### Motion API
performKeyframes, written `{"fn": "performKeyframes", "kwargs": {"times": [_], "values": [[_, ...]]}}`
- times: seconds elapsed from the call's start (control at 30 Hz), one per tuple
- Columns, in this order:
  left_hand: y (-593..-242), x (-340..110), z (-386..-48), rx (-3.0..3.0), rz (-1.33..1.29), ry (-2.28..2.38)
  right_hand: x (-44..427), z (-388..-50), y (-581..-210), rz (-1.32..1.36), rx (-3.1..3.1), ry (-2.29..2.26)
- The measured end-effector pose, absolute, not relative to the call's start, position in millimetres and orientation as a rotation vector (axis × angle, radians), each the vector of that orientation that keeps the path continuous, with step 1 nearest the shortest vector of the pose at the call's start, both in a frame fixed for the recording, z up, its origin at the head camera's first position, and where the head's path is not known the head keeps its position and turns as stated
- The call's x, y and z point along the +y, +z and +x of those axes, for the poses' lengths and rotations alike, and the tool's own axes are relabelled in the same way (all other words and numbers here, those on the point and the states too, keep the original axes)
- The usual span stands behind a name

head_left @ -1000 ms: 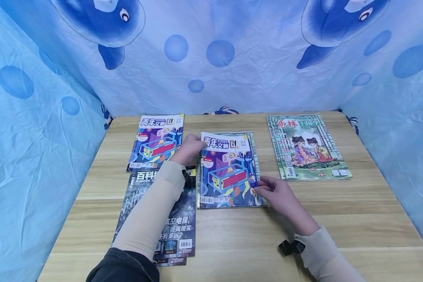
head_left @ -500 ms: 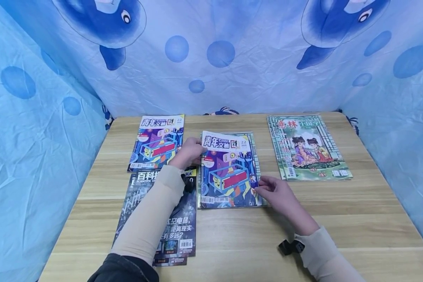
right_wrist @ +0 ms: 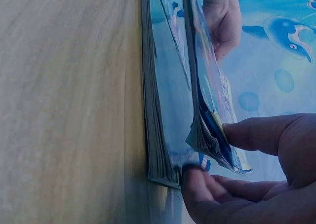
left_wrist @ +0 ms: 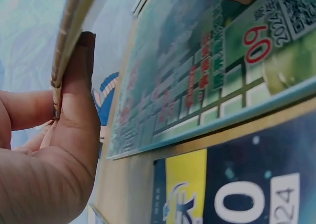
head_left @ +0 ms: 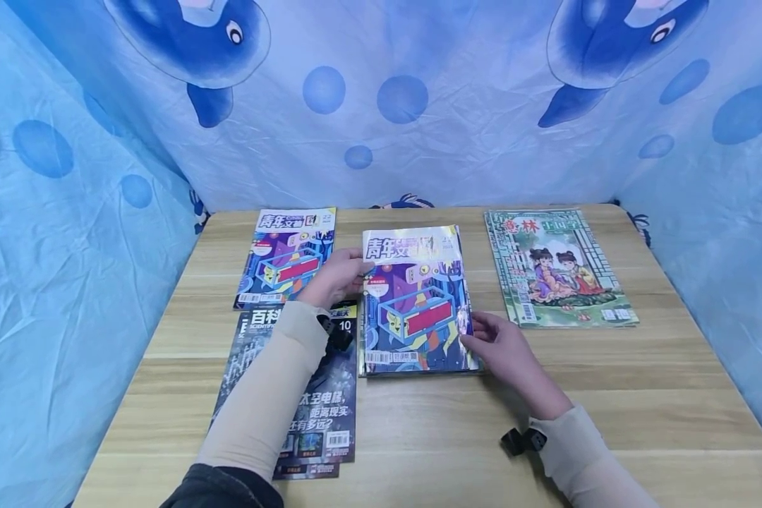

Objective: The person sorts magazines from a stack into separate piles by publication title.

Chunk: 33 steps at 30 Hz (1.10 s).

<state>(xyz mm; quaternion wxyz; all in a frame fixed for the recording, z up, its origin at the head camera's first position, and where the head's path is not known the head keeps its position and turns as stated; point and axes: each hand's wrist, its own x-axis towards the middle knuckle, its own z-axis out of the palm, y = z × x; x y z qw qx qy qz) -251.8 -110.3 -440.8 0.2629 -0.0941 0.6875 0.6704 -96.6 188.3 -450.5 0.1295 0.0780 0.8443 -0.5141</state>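
A purple-covered magazine is raised off a green-covered magazine lying beneath it. My left hand grips its left edge near the top, thumb on one face and fingers on the other, as the left wrist view shows. At its lower right corner, my right hand holds the purple magazine with the thumb on the cover and the fingers curled underneath. In the right wrist view, a gap separates the raised magazine from the thick lower one.
Another purple magazine lies at the back left of the wooden table. Dark science magazines overlap in front of it, partly under my left forearm. Green magazines are stacked at the right. A blue whale-print curtain encloses the sides and back.
The purple magazine has risen from the green one, its top edge lifting most and covering more of what lies below. Both hands stay at its edges, the left one rising slightly.
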Motion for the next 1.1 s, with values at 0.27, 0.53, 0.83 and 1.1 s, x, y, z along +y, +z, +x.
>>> {"fn": "performKeyframes", "kwargs": {"times": [0.27, 0.53, 0.83, 1.1], "values": [[-437.1, -123.8, -251.2, 1.894, -0.267, 1.817, 181.9, -105.6, -447.6, 0.180, 2.425, -1.497], [-433.2, -150.0, -252.9, 1.961, -0.291, 1.769, 162.2, -122.2, -440.1, 0.215, 2.366, -1.511], [-432.9, -164.6, -250.6, 1.965, -0.414, 1.830, 140.8, -142.0, -439.0, 0.201, 2.100, -1.725], [-437.0, -173.6, -249.0, 1.921, -0.405, 1.866, 127.4, -169.2, -439.5, 0.255, 1.940, -1.710]]}}
